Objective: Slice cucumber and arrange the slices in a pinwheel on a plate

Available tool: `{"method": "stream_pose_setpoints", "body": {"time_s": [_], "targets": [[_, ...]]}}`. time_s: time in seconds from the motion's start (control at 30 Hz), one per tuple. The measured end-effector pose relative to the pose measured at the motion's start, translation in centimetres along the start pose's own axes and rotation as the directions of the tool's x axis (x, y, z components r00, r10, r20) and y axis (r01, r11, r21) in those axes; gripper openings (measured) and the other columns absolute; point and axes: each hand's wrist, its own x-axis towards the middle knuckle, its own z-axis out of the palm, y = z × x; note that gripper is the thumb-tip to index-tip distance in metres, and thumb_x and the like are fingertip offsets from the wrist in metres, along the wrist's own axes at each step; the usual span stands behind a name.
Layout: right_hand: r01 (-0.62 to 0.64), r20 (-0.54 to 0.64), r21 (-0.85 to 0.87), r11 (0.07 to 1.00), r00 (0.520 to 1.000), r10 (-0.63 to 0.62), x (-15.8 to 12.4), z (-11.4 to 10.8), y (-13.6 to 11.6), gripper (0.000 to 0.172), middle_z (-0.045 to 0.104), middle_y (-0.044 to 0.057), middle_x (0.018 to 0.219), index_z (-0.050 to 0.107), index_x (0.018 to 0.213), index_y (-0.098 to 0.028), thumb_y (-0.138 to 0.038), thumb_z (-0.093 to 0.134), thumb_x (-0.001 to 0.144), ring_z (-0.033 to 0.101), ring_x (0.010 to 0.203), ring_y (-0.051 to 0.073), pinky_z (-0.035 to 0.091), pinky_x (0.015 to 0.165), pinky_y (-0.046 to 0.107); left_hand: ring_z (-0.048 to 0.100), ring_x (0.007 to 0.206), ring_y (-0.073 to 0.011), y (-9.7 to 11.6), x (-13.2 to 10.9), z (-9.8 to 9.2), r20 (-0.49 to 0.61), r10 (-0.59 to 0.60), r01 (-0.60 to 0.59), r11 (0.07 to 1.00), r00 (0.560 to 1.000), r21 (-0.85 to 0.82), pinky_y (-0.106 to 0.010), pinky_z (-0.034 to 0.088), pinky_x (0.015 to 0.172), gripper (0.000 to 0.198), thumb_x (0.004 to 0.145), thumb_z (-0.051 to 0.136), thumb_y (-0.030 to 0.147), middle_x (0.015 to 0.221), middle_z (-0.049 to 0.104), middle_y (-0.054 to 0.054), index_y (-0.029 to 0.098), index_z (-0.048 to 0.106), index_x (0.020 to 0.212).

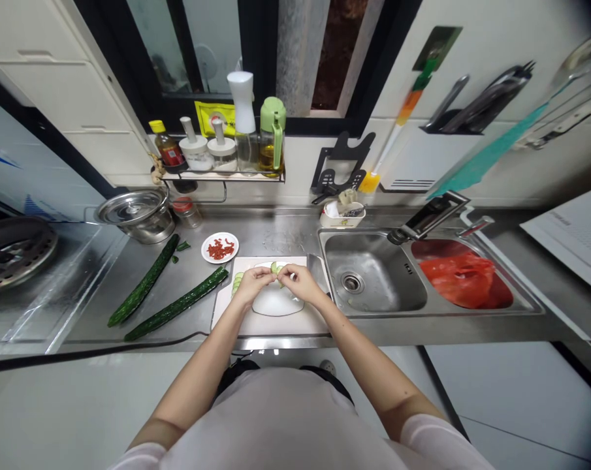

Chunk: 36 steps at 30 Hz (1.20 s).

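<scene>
My left hand (254, 285) and my right hand (298, 282) meet over a white plate (278, 305), fingers pinched together. Between the fingertips is a pale green cucumber slice (275, 268), gripped from both sides. The plate rests on a light cutting board (226, 310). More cucumber slices (237, 282) lie at the board's left edge, partly covered by my left hand. A cleaver blade (319, 269) shows beside my right hand, its handle hidden by the wrist. Two whole cucumbers (145, 281) lie on the counter to the left.
A small white dish (220, 248) of chopped red pieces sits behind the board. To the right is a double sink (373, 271) with a red plastic bag (459, 279). A lidded steel pot (141, 212) and a condiment rack (226, 176) stand at the back left.
</scene>
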Motion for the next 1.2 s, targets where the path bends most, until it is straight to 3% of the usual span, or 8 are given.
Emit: {"method": "stream_pose_setpoints", "body": {"time_s": [0.23, 0.43, 0.57, 0.7, 0.8, 0.93, 1.2], "targets": [[-0.075, -0.004, 0.022, 0.997, 0.997, 0.075, -0.6, -0.4, 1.4, 0.018, 0.066, 0.001, 0.07, 0.066, 0.071, -0.016, -0.028, 0.054, 0.079, 0.056, 0.067, 0.012, 0.041, 0.062, 0.021, 0.052, 0.062, -0.0111, -1.0, 0.4, 0.8, 0.021, -0.026, 0.026, 1.0, 0.999, 0.004, -0.023, 0.038, 0.061, 0.025, 0.053, 0.078, 0.034, 0.063, 0.063, 0.0, 0.015, 0.068, 0.066], [-0.145, 0.031, -0.011, 0.989, 0.989, 0.146, -2.0, -0.6, 4.4, 0.016, 0.066, 0.0, 0.069, 0.067, 0.075, -0.015, -0.026, 0.056, 0.078, 0.054, 0.062, 0.01, 0.04, 0.061, 0.02, 0.047, 0.054, -0.007, -3.1, 1.1, 1.8, 0.015, -0.162, 0.162, 0.986, 0.987, 0.037, -0.019, 0.034, 0.054, 0.028, 0.049, 0.079, 0.03, 0.057, 0.059, 0.003, 0.013, 0.066, 0.067], [-0.202, 0.064, -0.122, 0.972, 0.975, 0.211, -3.5, -0.5, 6.1, 0.019, 0.067, 0.001, 0.07, 0.068, 0.077, -0.014, -0.024, 0.052, 0.08, 0.056, 0.064, 0.011, 0.04, 0.063, 0.021, 0.045, 0.051, -0.0064, -5.7, 1.8, 2.5, 0.04, -0.25, 0.246, 0.964, 0.967, 0.099, -0.019, 0.033, 0.052, 0.023, 0.053, 0.077, 0.029, 0.054, 0.057, 0.003, 0.012, 0.066, 0.065], [-0.236, 0.092, -0.332, 0.913, 0.956, 0.28, -4.2, -0.5, 6.7, 0.021, 0.07, 0.002, 0.076, 0.07, 0.083, -0.016, -0.023, 0.05, 0.083, 0.057, 0.068, 0.012, 0.038, 0.064, 0.021, 0.044, 0.05, -0.0064, -8.0, 2.8, 3.1, 0.048, -0.257, 0.238, 0.94, 0.965, 0.244, -0.02, 0.035, 0.053, 0.016, 0.061, 0.071, 0.027, 0.055, 0.059, 0.003, 0.013, 0.066, 0.065], [-0.246, 0.079, -0.496, 0.833, 0.943, 0.325, -4.2, -0.5, 6.7, 0.021, 0.071, 0.003, 0.083, 0.07, 0.09, -0.017, -0.023, 0.05, 0.086, 0.059, 0.075, 0.014, 0.036, 0.067, 0.022, 0.05, 0.056, -0.0083, -8.8, 3.6, 3.4, -0.004, -0.243, 0.215, 0.855, 0.97, 0.472, -0.02, 0.036, 0.056, 0.011, 0.067, 0.069, 0.025, 0.06, 0.062, 0.002, 0.014, 0.068, 0.068], [-0.245, 0.063, -0.654, 0.716, 0.925, 0.374, -4.0, -0.1, 6.5, 0.026, 0.071, 0.006, 0.097, 0.069, 0.099, -0.019, -0.026, 0.045, 0.092, 0.06, 0.088, 0.016, 0.036, 0.071, 0.023, 0.059, 0.068, -0.0116, -8.6, 4.3, 3.8, -0.05, -0.189, 0.165, 0.668, 0.981, 0.726, -0.021, 0.038, 0.061, 0.01, 0.071, 0.069, 0.026, 0.073, 0.069, 0.0, 0.017, 0.069, 0.073], [-0.164, 0.063, -0.792, 0.588, 0.936, 0.346, -4.3, 0.6, 6.5, 0.03, 0.065, 0.009, 0.106, 0.064, 0.108, -0.02, -0.029, 0.038, 0.097, 0.054, 0.099, 0.019, 0.035, 0.075, 0.025, 0.064, 0.084, -0.0203, -7.9, 4.0, 4.7, -0.041, -0.128, 0.088, 0.396, 0.991, 0.914, -0.026, 0.042, 0.069, 0.021, 0.081, 0.06, 0.037, 0.087, 0.072, -0.008, 0.019, 0.069, 0.087]]}}
